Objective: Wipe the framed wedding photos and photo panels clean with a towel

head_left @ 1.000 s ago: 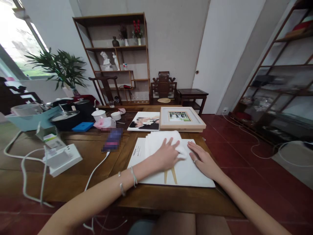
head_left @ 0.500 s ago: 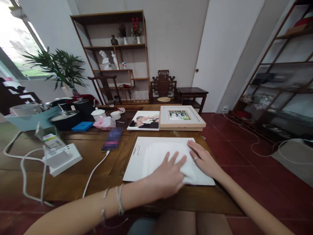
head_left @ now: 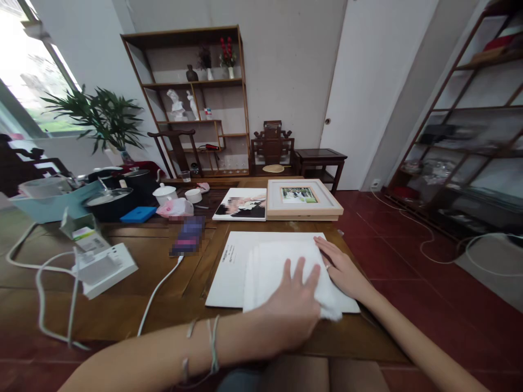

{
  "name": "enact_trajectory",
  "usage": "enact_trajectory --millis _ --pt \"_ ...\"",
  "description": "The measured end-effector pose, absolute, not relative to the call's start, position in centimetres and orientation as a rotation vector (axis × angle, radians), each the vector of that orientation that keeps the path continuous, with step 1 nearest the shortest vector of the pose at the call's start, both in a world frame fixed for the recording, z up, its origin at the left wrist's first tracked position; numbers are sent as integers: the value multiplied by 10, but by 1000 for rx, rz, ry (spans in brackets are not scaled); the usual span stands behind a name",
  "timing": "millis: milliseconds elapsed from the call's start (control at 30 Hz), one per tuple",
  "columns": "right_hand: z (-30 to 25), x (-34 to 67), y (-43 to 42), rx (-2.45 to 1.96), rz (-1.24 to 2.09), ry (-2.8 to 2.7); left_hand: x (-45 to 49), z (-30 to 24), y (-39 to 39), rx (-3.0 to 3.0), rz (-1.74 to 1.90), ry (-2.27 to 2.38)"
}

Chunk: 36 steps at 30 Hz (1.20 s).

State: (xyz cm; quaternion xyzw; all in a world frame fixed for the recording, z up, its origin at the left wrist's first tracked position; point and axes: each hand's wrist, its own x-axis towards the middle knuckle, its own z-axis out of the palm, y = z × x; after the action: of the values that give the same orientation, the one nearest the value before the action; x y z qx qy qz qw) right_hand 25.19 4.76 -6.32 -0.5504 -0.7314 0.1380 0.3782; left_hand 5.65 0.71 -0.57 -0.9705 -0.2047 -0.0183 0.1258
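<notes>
A white panel (head_left: pixel 220 289) with small printed marks near its upper left corner lies flat on the wooden table. On it is spread a folded white cloth (head_left: pixel 265 267), reaching past the panel's front edge. My left hand (head_left: pixel 292 307) lies over the cloth with its fingers spread, pressing it down; its thumb is hidden. At the panel's right side, my right hand (head_left: pixel 339 267), a ring on one finger, rests flat on the panel beside the cloth, fingers stretched out.
Behind the panel lie a photo print (head_left: pixel 241 204) and a light wood picture frame (head_left: pixel 304 198). To the left are a phone (head_left: pixel 188 235) on a white cable (head_left: pixel 159 291), an opened white box (head_left: pixel 110 270), a blue box (head_left: pixel 138 214) and a lidded pot (head_left: pixel 108 201).
My left hand has slid slightly right and toward me, and the cloth has shifted with it, now overhanging the panel's front edge. My right hand stays in place.
</notes>
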Motion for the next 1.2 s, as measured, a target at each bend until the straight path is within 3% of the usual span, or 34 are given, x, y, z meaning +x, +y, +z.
enact_trajectory --millis 200,567,767,967,1200 --pt "-62 251 47 -1428 384 -1839 49 3 -25 -2923 -25 -506" --pt "-57 250 46 -1383 571 -1494 78 -3 87 -2906 -74 -715" --pt "-59 254 49 -1267 652 -1434 91 -9 42 -2849 -130 -593" --pt "-57 250 49 -1425 618 -1545 72 -3 -27 -2903 -89 -503" --pt "-58 248 47 -1442 489 -1693 57 10 -8 -2988 77 -598"
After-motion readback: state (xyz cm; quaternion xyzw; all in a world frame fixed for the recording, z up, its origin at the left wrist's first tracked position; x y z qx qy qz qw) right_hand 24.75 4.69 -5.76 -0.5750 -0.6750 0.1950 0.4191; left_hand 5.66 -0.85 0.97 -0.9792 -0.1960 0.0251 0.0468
